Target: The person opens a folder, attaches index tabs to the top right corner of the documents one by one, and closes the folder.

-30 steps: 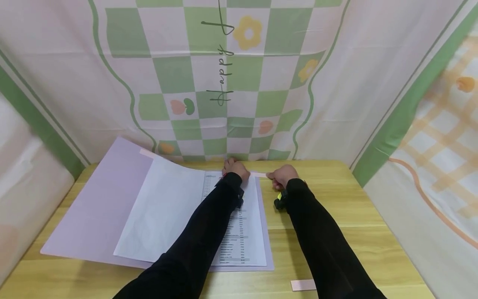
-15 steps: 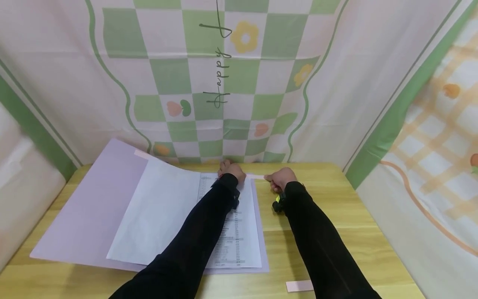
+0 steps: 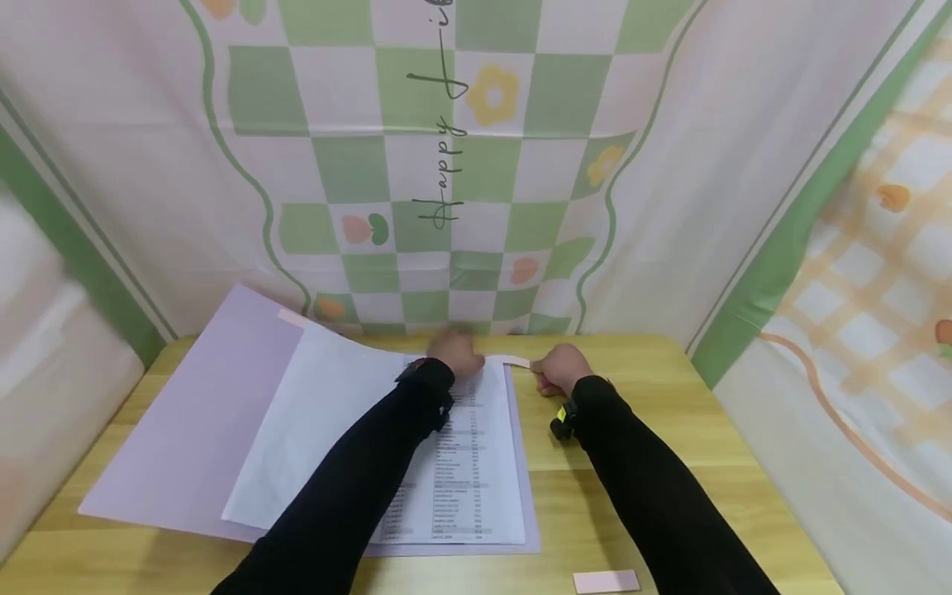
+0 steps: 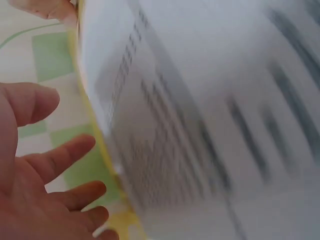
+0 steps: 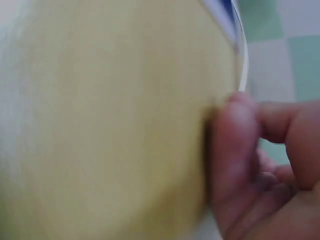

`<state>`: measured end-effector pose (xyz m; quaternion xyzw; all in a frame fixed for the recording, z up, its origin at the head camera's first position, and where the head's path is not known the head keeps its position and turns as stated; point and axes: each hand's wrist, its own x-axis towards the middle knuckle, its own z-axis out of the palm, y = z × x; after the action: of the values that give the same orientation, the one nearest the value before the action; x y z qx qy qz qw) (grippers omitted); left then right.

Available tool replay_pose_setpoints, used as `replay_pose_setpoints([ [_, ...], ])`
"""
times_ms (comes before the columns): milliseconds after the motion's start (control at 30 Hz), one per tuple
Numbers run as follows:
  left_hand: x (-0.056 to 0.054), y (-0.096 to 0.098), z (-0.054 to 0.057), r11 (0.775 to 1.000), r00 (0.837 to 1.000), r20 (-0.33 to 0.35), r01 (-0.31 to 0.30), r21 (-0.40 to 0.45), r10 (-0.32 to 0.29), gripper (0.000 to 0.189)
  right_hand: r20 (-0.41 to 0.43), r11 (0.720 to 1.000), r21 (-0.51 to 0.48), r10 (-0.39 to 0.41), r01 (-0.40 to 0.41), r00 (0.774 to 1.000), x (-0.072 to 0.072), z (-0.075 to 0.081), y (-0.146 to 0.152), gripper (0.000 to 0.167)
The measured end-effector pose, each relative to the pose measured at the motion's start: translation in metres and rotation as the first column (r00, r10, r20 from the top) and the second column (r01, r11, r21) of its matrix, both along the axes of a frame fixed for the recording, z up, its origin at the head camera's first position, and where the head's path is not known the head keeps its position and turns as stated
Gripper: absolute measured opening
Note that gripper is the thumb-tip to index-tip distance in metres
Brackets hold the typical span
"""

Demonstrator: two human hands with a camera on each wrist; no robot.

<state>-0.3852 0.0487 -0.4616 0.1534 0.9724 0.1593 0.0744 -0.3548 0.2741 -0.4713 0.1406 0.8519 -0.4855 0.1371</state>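
A lilac folder (image 3: pixel 171 446) lies spread on the table, its left cover raised at a slant. Printed sheets (image 3: pixel 483 463) rest on its right side, and a blank white page (image 3: pixel 320 413) leans toward the left cover. My right hand (image 3: pixel 563 368) pinches the outer end of a narrow pale pink strip (image 3: pixel 515 361) at the folder's top right. In the right wrist view the strip (image 5: pixel 244 70) bows away from the thumb and finger. Over the top edge of the sheets is my left hand (image 3: pixel 455 354), blurred. Its fingers (image 4: pixel 75 155) are spread apart in the left wrist view, holding nothing.
A loose pink strip (image 3: pixel 606 581) lies on the wooden table (image 3: pixel 654 463) near its front. Another pink piece (image 3: pixel 292 317) shows at the left cover's top edge. A checked curtain (image 3: pixel 424 273) hangs right behind the table.
My left hand has shifted slightly left from the sheets' top edge, its fingers now spread. The strip in my right hand has gone from flat to bowed.
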Motion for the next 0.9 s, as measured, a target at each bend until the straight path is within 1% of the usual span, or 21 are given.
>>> replay_pose_setpoints([
  [33,0.001,-0.006,0.001,1.0,1.0,-0.009,-0.014,-0.004,0.014,0.029,-0.01,0.999,0.022,0.034,-0.034,0.999,0.002,0.001,0.0,0.034],
  [100,0.004,-0.018,0.004,0.999,0.999,-0.047,-0.017,-0.035,0.016,0.029,-0.037,0.988,0.107,0.114,-0.109,0.993,0.004,0.004,0.001,0.038],
  [133,0.006,-0.024,0.006,0.999,0.999,-0.049,-0.023,-0.042,0.021,0.031,-0.051,0.978,0.159,0.142,-0.133,0.989,0.005,0.005,0.002,0.039],
  [167,0.01,-0.03,0.009,0.999,0.999,-0.048,-0.023,-0.038,0.021,0.035,-0.071,0.959,0.234,0.183,-0.162,0.981,0.006,0.007,0.004,0.041],
  [200,0.014,-0.036,0.012,0.999,0.999,-0.04,-0.022,-0.031,0.021,0.04,-0.091,0.928,0.323,0.223,-0.183,0.97,0.006,0.007,0.006,0.04],
  [233,0.019,-0.042,0.015,1.0,0.999,-0.029,-0.02,-0.022,0.019,0.047,-0.106,0.889,0.413,0.262,-0.197,0.959,0.006,0.008,0.009,0.039],
  [267,0.024,-0.048,0.019,1.0,1.0,-0.017,-0.018,-0.025,0.017,0.054,-0.113,0.855,0.474,0.295,-0.21,0.949,0.006,0.009,0.011,0.038],
  [333,0.037,-0.059,0.03,0.999,0.999,0.04,-0.025,-0.032,0.026,0.066,-0.124,0.795,0.566,0.343,-0.218,0.931,0.007,0.011,0.014,0.034],
  [367,0.042,-0.064,0.034,0.999,0.998,0.059,-0.026,-0.036,0.028,0.067,-0.127,0.769,0.601,0.361,-0.218,0.924,0.008,0.013,0.016,0.032],
  [400,0.047,-0.068,0.039,0.998,0.996,0.079,-0.03,-0.052,0.034,0.067,-0.128,0.755,0.617,0.373,-0.221,0.919,0.009,0.015,0.016,0.032],
  [467,0.056,-0.073,0.048,0.996,0.994,0.103,-0.027,-0.082,0.036,0.069,-0.121,0.749,0.622,0.378,-0.226,0.918,0.014,0.019,0.017,0.03],
  [500,0.06,-0.075,0.052,0.996,0.992,0.118,-0.029,-0.086,0.039,0.07,-0.117,0.749,0.622,0.376,-0.227,0.919,0.016,0.02,0.018,0.029],
  [533,0.064,-0.076,0.054,0.996,0.992,0.118,-0.027,-0.09,0.038,0.071,-0.112,0.752,0.618,0.37,-0.227,0.922,0.019,0.022,0.017,0.027],
  [600,0.072,-0.076,0.056,0.995,0.992,0.122,-0.019,-0.101,0.031,0.073,-0.109,0.746,0.624,0.378,-0.233,0.919,0.024,0.023,0.016,0.02],
  [633,0.076,-0.076,0.057,0.994,0.992,0.12,-0.011,-0.105,0.024,0.073,-0.107,0.747,0.621,0.379,-0.236,0.919,0.027,0.023,0.015,0.017],
  [700,0.087,-0.073,0.055,0.993,0.992,0.124,0.008,-0.12,0.007,0.073,-0.101,0.745,0.619,0.388,-0.247,0.916,0.033,0.022,0.011,0.015],
  [800,0.111,-0.068,0.054,0.989,0.991,0.13,0.057,-0.139,-0.038,0.073,-0.091,0.74,0.614,0.41,-0.273,0.907,0.043,0.022,0.002,0.015],
  [867,0.13,-0.064,0.052,0.982,0.988,0.128,0.107,-0.155,-0.087,0.073,-0.081,0.742,0.605,0.42,-0.29,0.904,0.052,0.023,-0.008,0.015],
  [900,0.14,-0.063,0.052,0.978,0.985,0.128,0.135,-0.157,-0.115,0.073,-0.079,0.738,0.605,0.431,-0.3,0.899,0.058,0.023,-0.013,0.014],
])
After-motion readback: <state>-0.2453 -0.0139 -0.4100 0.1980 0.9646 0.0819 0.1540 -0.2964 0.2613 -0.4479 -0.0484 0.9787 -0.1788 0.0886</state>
